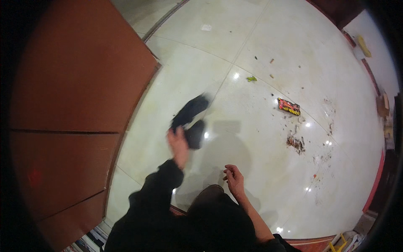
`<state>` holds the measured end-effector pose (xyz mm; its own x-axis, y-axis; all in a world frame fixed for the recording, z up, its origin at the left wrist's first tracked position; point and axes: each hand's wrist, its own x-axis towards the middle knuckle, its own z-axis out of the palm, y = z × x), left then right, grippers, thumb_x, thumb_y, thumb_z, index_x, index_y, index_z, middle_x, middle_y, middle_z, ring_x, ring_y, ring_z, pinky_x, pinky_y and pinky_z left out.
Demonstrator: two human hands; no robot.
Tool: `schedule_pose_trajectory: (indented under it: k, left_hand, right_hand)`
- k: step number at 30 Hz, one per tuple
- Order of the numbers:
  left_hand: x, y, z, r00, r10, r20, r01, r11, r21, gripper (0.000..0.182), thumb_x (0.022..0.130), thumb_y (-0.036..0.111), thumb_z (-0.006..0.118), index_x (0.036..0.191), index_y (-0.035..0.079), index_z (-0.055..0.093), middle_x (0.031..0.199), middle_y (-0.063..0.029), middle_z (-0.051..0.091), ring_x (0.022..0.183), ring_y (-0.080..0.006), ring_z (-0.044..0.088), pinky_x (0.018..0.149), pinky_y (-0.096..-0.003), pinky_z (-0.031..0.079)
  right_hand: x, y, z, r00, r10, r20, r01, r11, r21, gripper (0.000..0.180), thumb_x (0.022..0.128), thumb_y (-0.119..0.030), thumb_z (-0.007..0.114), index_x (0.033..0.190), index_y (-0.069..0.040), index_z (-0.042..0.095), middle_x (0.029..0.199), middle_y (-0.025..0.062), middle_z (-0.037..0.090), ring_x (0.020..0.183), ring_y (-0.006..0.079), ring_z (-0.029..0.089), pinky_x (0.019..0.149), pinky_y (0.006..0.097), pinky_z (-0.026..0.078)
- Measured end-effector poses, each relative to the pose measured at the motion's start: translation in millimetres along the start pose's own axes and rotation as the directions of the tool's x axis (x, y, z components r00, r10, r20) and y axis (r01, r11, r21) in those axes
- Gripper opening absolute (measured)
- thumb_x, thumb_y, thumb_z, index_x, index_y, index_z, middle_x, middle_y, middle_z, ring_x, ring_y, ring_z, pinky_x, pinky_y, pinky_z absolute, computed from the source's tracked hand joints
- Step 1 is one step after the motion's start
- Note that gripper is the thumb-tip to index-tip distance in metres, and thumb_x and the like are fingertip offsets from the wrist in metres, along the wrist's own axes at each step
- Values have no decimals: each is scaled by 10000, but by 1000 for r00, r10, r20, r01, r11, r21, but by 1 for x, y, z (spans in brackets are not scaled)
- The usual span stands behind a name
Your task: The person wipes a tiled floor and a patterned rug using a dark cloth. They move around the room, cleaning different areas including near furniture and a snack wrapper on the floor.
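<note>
Over the pale tiled floor, my left hand (178, 145) is at the near end of a dark, blurred pair of flat objects, perhaps shoes or slippers (190, 110). The blur hides how its fingers meet them, so a grip cannot be told. My right hand (233, 179) hangs above the floor near my knee, fingers loosely curled and apart, holding nothing. To the right lie a red, black and yellow printed wrapper (289, 106) and a heap of brown debris (295, 143). Farther off is a green scrap (251, 78).
A reddish-brown cabinet (72, 78) stands along the left side. A white scrap (206, 28) lies at the far part of the floor, with small crumbs scattered to the right. Boxes (383, 105) and a yellow object (364, 46) are at the right edge.
</note>
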<state>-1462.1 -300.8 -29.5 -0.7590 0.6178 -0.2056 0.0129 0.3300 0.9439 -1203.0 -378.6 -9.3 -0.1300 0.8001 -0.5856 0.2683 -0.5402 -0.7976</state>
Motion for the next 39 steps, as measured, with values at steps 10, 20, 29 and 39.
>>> schedule_pose_trajectory:
  k: [10, 20, 29, 39]
  left_hand:
    - [82, -138, -57, 874, 367, -319, 9, 643, 765, 601, 855, 262, 618, 1383, 25, 459, 1481, -189, 391, 1366, -378, 326, 1118, -534, 227]
    - [14, 15, 231, 816, 311, 487, -471, 846, 250, 473, 819, 133, 685, 1265, 59, 547, 1236, -110, 591, 1218, -327, 472, 1025, -464, 379]
    - [-125, -50, 60, -244, 256, 935, -890, 323, -321, 447, 800, 103, 606, 1245, 141, 608, 1386, -55, 519, 1293, -280, 437, 1046, -480, 336]
    - [32, 40, 284, 87, 529, 844, -991, 129, 22, 370, 761, 40, 598, 1125, 92, 648, 1262, -59, 575, 1248, -291, 452, 1017, -430, 372]
  right_hand:
    - [-4, 16, 33, 987, 91, 130, -95, 995, 23, 244, 986, -175, 492, 1178, -48, 573, 960, 66, 640, 728, 149, 633, 626, 275, 475]
    - [9, 19, 3, 998, 66, -3, -65, 995, 82, 239, 983, -167, 502, 1184, -58, 572, 947, 68, 649, 737, 141, 626, 640, 277, 484]
    - [-42, 48, -57, 927, 173, 333, -62, 945, -321, 220, 922, -214, 558, 923, -16, 654, 724, 99, 646, 650, 178, 636, 640, 319, 516]
    - [-62, 55, -88, 998, -31, -48, 12, 936, -351, 230, 960, -208, 541, 1042, -17, 642, 735, 114, 669, 670, 195, 648, 655, 323, 514]
